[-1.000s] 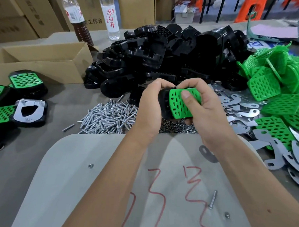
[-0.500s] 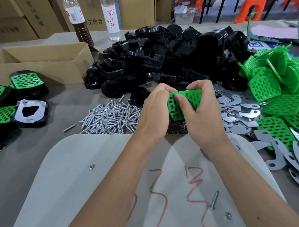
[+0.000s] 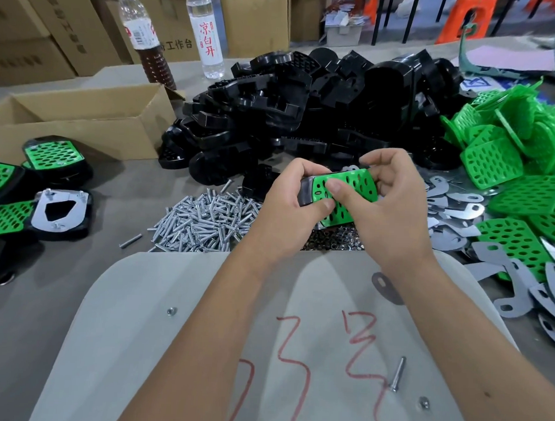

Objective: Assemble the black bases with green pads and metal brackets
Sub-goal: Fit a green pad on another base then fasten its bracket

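Both hands hold one part at the middle of the view, above the table. It is a black base (image 3: 306, 192) with a perforated green pad (image 3: 353, 188) lying on its face. My left hand (image 3: 289, 211) grips the base's left end, thumb on the pad. My right hand (image 3: 394, 209) grips the right side, its thumb pressing the pad's centre. A heap of black bases (image 3: 305, 116) lies behind, a heap of green pads (image 3: 519, 176) to the right, and flat metal brackets (image 3: 454, 215) are spread between them.
A pile of screws (image 3: 202, 219) and a patch of small nuts (image 3: 335, 238) lie just below the hands. Assembled bases (image 3: 52, 156) sit at the left beside an open cardboard box (image 3: 83, 122). Two bottles (image 3: 207, 32) stand behind. A grey board (image 3: 168, 348) with a loose screw (image 3: 397, 374) lies nearest me.
The pad has turned flatter onto the base, and both hands have shifted slightly right and up. My right thumb now presses nearer the pad's middle.
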`<act>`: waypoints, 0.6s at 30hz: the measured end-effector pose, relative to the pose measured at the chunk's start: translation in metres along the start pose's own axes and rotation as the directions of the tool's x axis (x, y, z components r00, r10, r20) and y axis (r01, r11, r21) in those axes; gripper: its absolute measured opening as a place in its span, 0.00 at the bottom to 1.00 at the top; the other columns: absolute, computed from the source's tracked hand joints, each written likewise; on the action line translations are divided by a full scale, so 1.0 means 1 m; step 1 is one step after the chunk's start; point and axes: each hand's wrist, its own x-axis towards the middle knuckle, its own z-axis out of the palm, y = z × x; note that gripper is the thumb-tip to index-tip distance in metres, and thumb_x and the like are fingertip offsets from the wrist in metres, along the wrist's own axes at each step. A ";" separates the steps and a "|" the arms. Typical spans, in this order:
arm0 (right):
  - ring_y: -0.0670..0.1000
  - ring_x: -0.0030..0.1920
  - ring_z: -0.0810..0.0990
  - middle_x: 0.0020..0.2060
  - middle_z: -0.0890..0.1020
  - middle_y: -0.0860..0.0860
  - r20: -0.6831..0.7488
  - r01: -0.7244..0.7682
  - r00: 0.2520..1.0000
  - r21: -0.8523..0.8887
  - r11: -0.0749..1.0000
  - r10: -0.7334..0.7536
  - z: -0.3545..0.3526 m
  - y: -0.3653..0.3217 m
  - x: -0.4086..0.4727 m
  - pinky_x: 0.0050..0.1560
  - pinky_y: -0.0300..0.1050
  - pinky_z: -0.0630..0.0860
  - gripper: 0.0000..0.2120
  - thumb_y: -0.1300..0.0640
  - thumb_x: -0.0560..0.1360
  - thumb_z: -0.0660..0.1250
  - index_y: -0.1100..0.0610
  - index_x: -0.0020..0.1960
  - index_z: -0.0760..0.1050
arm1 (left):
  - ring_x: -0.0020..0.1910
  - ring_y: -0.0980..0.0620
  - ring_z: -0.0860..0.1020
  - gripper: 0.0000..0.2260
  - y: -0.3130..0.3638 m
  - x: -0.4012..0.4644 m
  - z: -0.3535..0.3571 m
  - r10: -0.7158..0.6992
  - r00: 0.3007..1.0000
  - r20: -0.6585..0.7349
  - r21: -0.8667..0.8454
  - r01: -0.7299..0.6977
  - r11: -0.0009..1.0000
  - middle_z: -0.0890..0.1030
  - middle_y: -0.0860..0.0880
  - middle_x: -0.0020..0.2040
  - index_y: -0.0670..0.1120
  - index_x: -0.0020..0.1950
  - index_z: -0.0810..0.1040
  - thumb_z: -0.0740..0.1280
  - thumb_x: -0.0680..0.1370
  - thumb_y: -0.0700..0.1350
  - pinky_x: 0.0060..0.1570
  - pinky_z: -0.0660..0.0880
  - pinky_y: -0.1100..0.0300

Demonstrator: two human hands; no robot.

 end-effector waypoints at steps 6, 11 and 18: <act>0.53 0.44 0.81 0.44 0.83 0.53 -0.055 -0.035 0.998 -0.027 0.999 0.034 0.001 0.003 -0.001 0.45 0.53 0.81 0.22 0.48 0.69 0.84 0.52 0.55 0.76 | 0.44 0.59 0.79 0.13 -0.001 -0.001 0.000 -0.020 1.000 -0.013 -0.037 0.019 0.999 0.81 0.49 0.51 0.47 0.56 0.77 0.68 0.79 0.31 0.37 0.77 0.62; 0.53 0.44 0.84 0.44 0.85 0.51 -0.048 -0.024 0.999 -0.010 1.000 0.024 -0.002 0.002 0.000 0.44 0.49 0.82 0.19 0.49 0.69 0.84 0.53 0.52 0.78 | 0.46 0.59 0.80 0.11 -0.002 0.001 -0.001 0.001 1.000 -0.011 -0.110 -0.002 0.994 0.81 0.47 0.52 0.49 0.54 0.79 0.70 0.73 0.39 0.41 0.79 0.61; 0.51 0.43 0.84 0.43 0.88 0.53 0.186 -0.156 0.978 0.360 0.920 0.093 -0.013 -0.001 0.007 0.43 0.44 0.82 0.05 0.62 0.76 0.77 0.52 0.47 0.86 | 0.51 0.38 0.84 0.18 0.000 0.005 -0.001 -0.111 0.987 -0.118 -0.154 0.092 0.984 0.84 0.42 0.51 0.50 0.49 0.83 0.61 0.80 0.61 0.53 0.83 0.38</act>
